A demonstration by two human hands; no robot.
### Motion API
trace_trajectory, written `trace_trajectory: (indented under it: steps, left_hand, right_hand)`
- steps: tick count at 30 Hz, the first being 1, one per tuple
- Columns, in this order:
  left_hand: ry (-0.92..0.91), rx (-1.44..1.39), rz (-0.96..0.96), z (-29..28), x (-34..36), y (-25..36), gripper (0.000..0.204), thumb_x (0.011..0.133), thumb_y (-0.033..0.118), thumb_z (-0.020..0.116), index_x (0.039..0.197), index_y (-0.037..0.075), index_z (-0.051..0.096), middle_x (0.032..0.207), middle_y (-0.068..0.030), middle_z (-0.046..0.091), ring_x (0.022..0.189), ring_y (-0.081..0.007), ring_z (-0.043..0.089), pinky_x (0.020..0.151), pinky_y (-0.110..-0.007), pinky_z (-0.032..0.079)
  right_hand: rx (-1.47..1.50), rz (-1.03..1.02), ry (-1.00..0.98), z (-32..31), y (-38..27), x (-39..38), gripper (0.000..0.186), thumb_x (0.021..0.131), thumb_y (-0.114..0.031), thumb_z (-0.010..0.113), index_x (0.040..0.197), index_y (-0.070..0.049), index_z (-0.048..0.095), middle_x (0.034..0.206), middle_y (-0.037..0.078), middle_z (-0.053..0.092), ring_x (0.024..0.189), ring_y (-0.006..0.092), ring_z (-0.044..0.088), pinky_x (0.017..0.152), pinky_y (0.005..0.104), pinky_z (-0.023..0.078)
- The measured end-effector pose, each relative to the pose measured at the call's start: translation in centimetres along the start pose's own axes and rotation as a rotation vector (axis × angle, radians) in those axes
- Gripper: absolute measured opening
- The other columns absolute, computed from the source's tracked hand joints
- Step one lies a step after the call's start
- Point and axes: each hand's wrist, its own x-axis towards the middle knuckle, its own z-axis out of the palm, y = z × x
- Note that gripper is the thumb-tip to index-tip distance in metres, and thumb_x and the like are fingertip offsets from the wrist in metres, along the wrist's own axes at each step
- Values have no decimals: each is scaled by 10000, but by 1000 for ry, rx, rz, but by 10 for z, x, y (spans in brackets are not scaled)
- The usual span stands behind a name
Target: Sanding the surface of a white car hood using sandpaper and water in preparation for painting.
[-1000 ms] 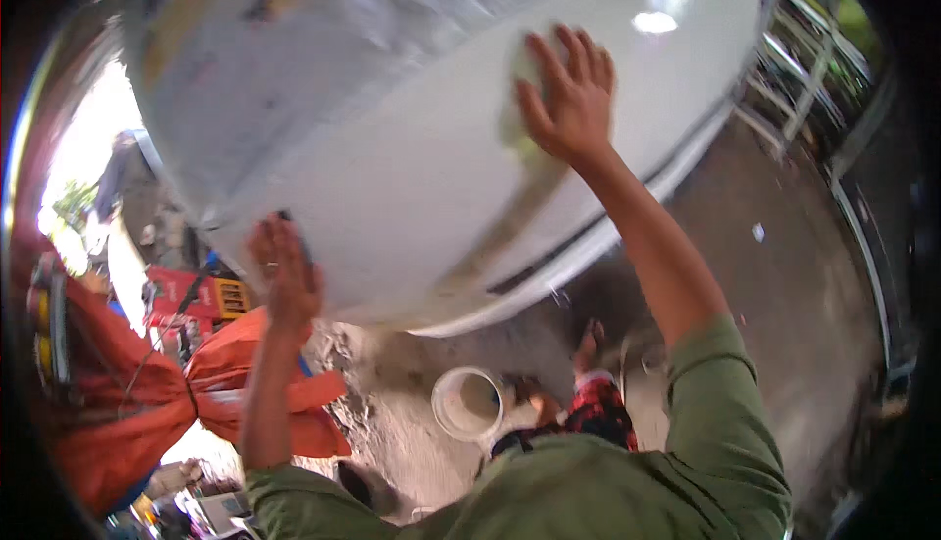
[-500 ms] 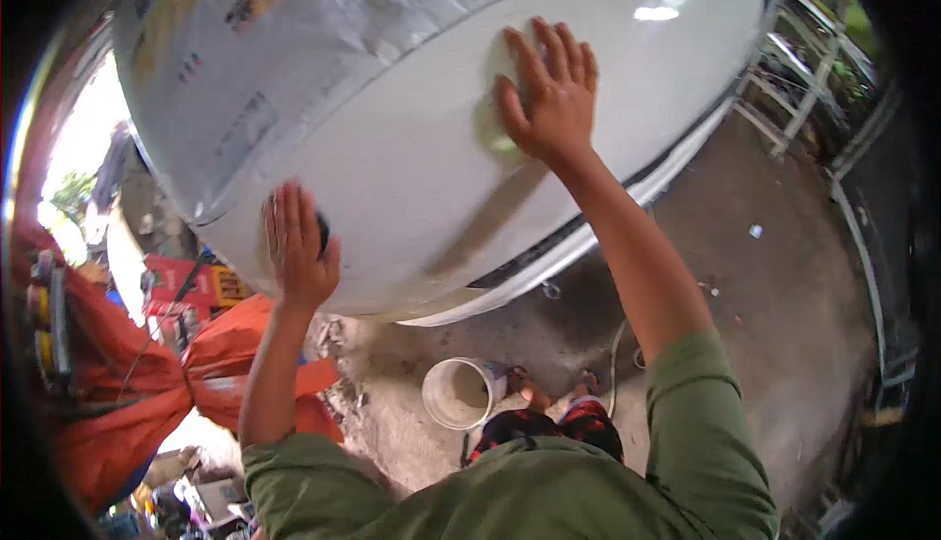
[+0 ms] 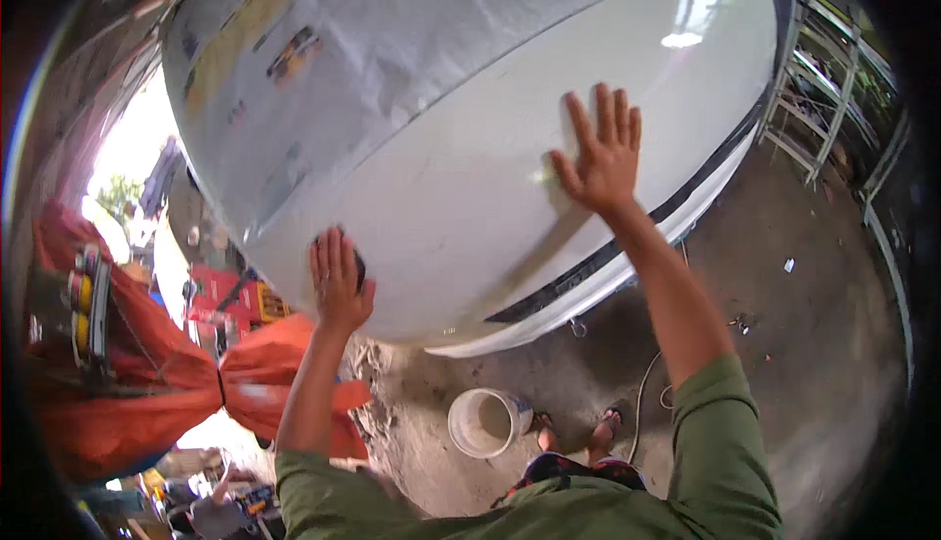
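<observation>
A large, glossy white curved body panel [image 3: 470,187], which looks like part of a vehicle, spreads out before me. My right hand [image 3: 603,153] lies flat on its middle, fingers spread, with nothing visible under it. Toward the panel's left end, my left hand [image 3: 339,280] rests with straight fingers over a small dark pad [image 3: 360,268]. Only the pad's edge shows between thumb and forefinger; the palm hides the rest. Greyish masking sheet [image 3: 363,60] with printed pictures covers the panel's far part. Black trim [image 3: 559,285] runs along the near edge.
A white bucket [image 3: 482,424] stands on the concrete floor by my feet. Orange tarpaulin [image 3: 147,383] hangs at the left, near a red crate-like thing [image 3: 218,295]. At the far right stands a metal ladder [image 3: 814,99]. A hose or cable [image 3: 642,408] lies right of my feet.
The whole view has shifted, so the panel sits lower and further right. My right hand has slid nearer to me across the panel. My left hand stays near the same spot.
</observation>
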Motion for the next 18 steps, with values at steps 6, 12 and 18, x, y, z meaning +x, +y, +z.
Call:
trace_trajectory:
  steps: [6, 12, 18]
  left_hand:
    - [-28, -14, 31, -7, 181, 103, 608, 846, 190, 553, 1370, -74, 393, 1489, -218, 330, 1403, -362, 268, 1149, -512, 199]
    - [-160, -2, 1, -11, 35, 30, 628, 825, 164, 544, 1399, -33, 383, 1504, -212, 313, 1430, -337, 234, 1161, -507, 175]
    - [-232, 73, 122, 4, 149, 99, 679, 781, 191, 557, 1402, -24, 388, 1511, -203, 306, 1424, -326, 254, 1155, -504, 194]
  right_hand:
    - [85, 9, 26, -7, -14, 5, 669, 803, -504, 571, 1407, -230, 479, 1511, 165, 327, 1412, 387, 240, 1138, 558, 98]
    - [36, -14, 46, -9, 9, -2, 679, 807, -492, 572, 1411, -198, 475, 1510, 184, 323, 1421, 392, 225, 1145, 533, 90]
    - [59, -26, 48, 2, -3, -1, 659, 811, -453, 568, 1407, -186, 480, 1498, 182, 344, 1420, 382, 235, 1148, 530, 90]
